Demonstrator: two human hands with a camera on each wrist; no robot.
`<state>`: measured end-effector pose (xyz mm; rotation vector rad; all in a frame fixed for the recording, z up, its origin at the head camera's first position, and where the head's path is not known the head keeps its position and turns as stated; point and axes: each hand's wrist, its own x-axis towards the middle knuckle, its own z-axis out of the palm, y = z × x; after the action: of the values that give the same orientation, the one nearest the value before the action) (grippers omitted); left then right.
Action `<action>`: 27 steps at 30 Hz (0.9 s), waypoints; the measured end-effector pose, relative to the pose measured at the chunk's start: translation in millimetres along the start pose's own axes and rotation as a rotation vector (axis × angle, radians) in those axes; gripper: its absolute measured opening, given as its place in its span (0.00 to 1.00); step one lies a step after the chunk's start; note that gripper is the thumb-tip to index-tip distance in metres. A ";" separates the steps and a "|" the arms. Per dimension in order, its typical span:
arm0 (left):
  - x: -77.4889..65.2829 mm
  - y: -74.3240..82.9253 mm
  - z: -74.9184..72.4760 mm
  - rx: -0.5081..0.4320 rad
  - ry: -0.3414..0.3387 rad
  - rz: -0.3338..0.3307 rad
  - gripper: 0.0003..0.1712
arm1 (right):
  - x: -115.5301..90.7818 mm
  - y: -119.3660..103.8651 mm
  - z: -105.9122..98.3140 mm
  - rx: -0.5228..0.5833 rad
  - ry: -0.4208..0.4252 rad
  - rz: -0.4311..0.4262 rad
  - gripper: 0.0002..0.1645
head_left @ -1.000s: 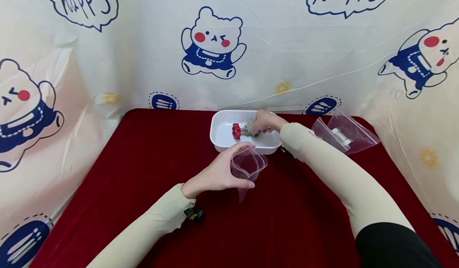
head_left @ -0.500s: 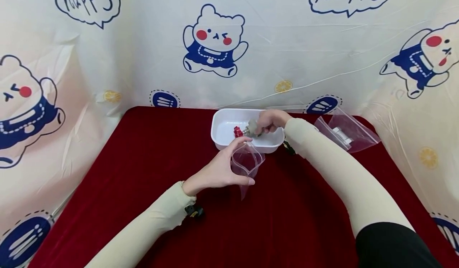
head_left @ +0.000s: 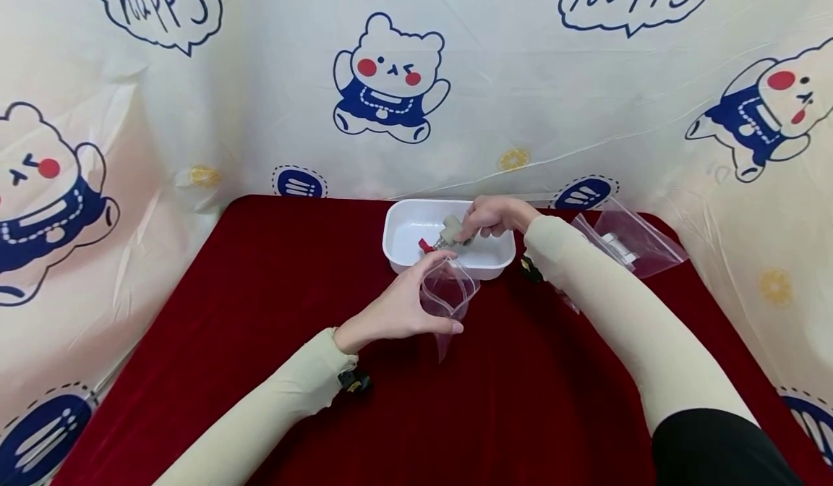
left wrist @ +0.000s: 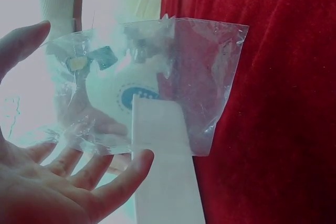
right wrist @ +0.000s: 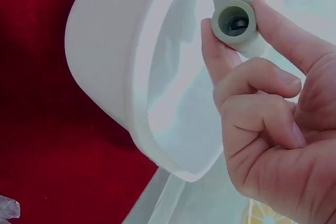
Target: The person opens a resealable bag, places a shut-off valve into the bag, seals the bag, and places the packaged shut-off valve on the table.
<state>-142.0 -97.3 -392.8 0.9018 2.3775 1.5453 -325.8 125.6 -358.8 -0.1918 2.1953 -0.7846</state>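
My right hand (head_left: 497, 215) pinches a grey pipe valve (head_left: 452, 231) with a red handwheel (head_left: 426, 246) between thumb and index finger. The valve is tilted, handwheel down and to the left, over the white plastic tray (head_left: 400, 229). The right wrist view looks into a round socket end of the valve (right wrist: 234, 22); the other fingers are curled towards the palm. In front of the tray, my left hand (head_left: 397, 311) holds a clear zip bag (head_left: 450, 298) by its mouth, which gapes between the thumb and the fingers. The bag (left wrist: 210, 87) shows no contents.
At the back right lies another clear zip bag (head_left: 657, 251) with a white part (head_left: 618, 247) inside, partly behind my right sleeve. Dark red cloth (head_left: 553, 392) covers the table. A printed curtain (head_left: 507, 110) stands around its back and sides.
The valve has been lifted and tilted in my right hand, its handwheel dipping towards the left hand. The right hand has shifted slightly right. The left hand and bag have barely moved.
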 end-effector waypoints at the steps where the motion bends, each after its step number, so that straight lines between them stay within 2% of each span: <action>1: -0.2 -0.3 0.2 0.004 0.003 -0.003 0.59 | -0.4 0.1 1.5 0.000 0.006 -0.004 0.14; 7: -0.2 -0.1 -0.6 -0.020 0.014 -0.005 0.59 | -6.8 0.0 9.3 -0.020 0.113 -0.069 0.16; 14: 4.2 1.9 0.6 -0.036 0.024 0.012 0.57 | -16.4 -2.0 25.1 -0.091 0.349 -0.182 0.16; 19: 6.2 1.7 3.2 -0.010 0.055 0.002 0.57 | -18.7 -2.9 36.7 -0.146 0.505 -0.252 0.20; 24: 8.7 0.2 6.7 0.024 0.078 -0.003 0.58 | -22.9 -4.2 41.0 -0.197 0.594 -0.285 0.29; 27: 10.4 -0.7 8.3 0.044 0.088 -0.009 0.57 | -30.9 -7.2 40.7 -0.198 0.629 -0.298 0.28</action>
<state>-146.9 -85.1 -395.3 0.8474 2.4820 1.5660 -276.1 112.0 -355.7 -0.4250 2.8891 -0.8706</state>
